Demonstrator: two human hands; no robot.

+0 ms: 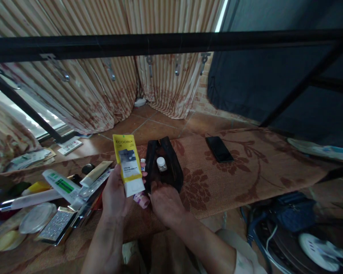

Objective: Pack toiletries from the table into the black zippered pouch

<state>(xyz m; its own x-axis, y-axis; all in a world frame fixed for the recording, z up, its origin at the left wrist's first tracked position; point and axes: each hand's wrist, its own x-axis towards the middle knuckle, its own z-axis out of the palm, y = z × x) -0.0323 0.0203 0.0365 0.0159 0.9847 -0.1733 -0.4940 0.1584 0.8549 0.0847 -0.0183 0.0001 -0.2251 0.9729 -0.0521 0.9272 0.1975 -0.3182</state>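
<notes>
Nearest the lower edge, at lower centre, the right hand [167, 203] meets the near end of the black pouch [177, 173]; its fingertips are partly hidden, so whether it grips the rim cannot be told. Left of it, the left hand [114, 190] grasps the yellow packet [127, 156], printed face up. A pink tube [143, 201] shows behind the packet's lower end; which hand supports it is unclear.

Key relation: the pouch sits at centre, to the right of the packet and apart from it. Both long axes run roughly top to bottom of the frame, each leaning slightly rightward toward the bottom. The right hand is the nearer one to the pouch.

Farther up, a white-capped bottle [161, 163] sits within the open pouch. Beyond, right of centre, lies a black phone [219, 149]; striped curtains [165, 87] hang at upper centre.
</notes>
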